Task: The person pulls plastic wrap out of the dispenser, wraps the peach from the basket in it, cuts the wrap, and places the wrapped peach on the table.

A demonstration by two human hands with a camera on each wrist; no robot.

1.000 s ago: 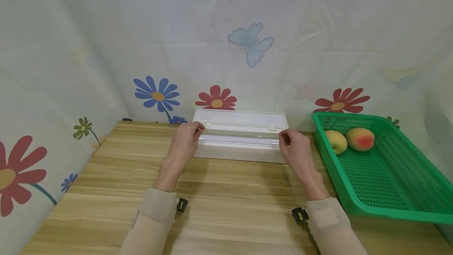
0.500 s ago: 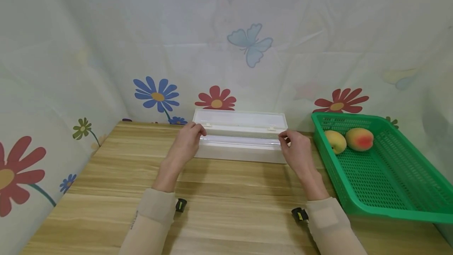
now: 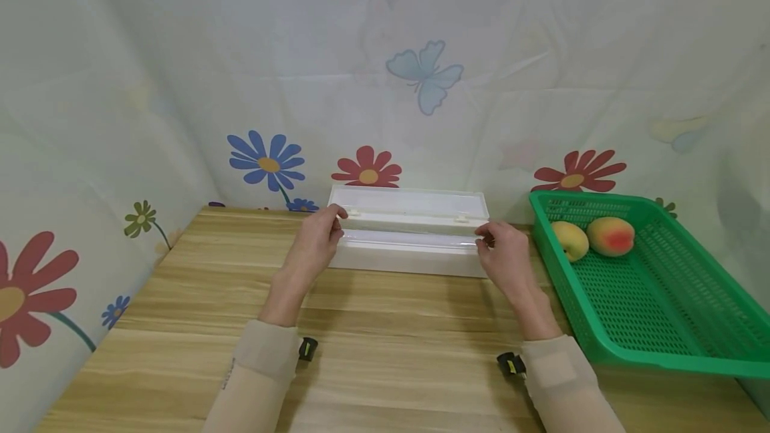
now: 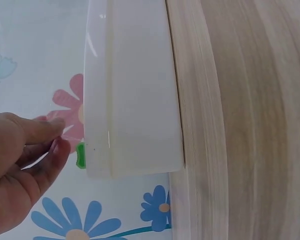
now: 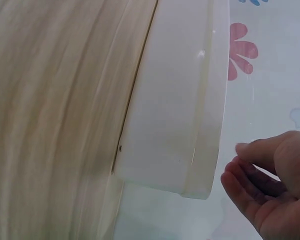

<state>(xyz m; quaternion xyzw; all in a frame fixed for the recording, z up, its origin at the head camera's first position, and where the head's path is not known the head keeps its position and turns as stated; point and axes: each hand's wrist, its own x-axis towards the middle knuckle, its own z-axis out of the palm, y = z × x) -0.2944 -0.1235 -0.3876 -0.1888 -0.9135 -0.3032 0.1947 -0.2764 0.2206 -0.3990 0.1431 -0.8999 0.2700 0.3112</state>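
Note:
A long white cling film dispenser (image 3: 409,262) stands at the back of the table, its lid (image 3: 415,201) raised against the wall cloth. Inside lies a pale roll of cling film (image 3: 403,238). My left hand (image 3: 311,242) is at the dispenser's left end, its thumb and fingertips pinching the clear film edge. At the right end, my right hand (image 3: 506,252) pinches the film's other corner. The film is so clear that only faint glints show it. In the wrist views the left hand (image 4: 22,165) and right hand (image 5: 275,182) stand just beyond the dispenser's wall.
To the right sits a green plastic basket (image 3: 668,313) with two peach-like fruits (image 3: 610,236) in its far left corner. The wooden table (image 3: 391,346) spreads in front of the dispenser. A flower-printed cloth (image 3: 271,39) hangs close behind it.
Both hands stay at the dispenser's ends. The fingertips shift slightly, and a little more gap shows between thumb and forefinger on each hand. Dispenser and basket stay in place.

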